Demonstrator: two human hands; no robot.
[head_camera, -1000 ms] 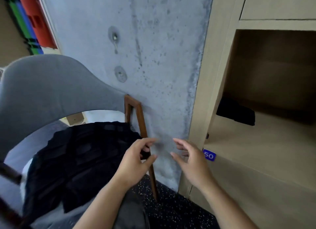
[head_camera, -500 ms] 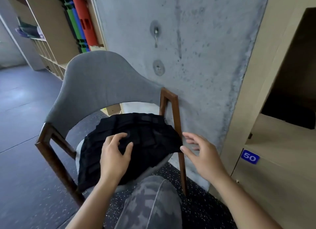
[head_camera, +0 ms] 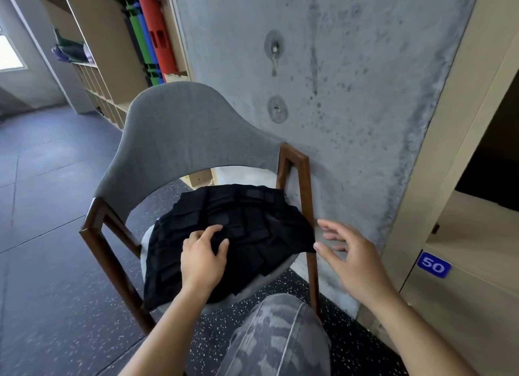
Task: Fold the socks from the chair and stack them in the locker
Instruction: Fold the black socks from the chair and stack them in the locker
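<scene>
Left grip point(head_camera: 202, 256) curls onto socks point(head_camera: 247, 229) (black pile) — right grip point(head_camera: 346, 252) spread, beside.

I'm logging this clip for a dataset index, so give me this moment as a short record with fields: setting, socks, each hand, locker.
setting: grey chair with wooden frame, set against a concrete wall
socks: pile of black socks covering the chair seat
left hand: on the pile, fingers curled into the socks
right hand: open, in the air beside the chair's right side, holding nothing
locker: open, at right, blue label reading 50
</scene>
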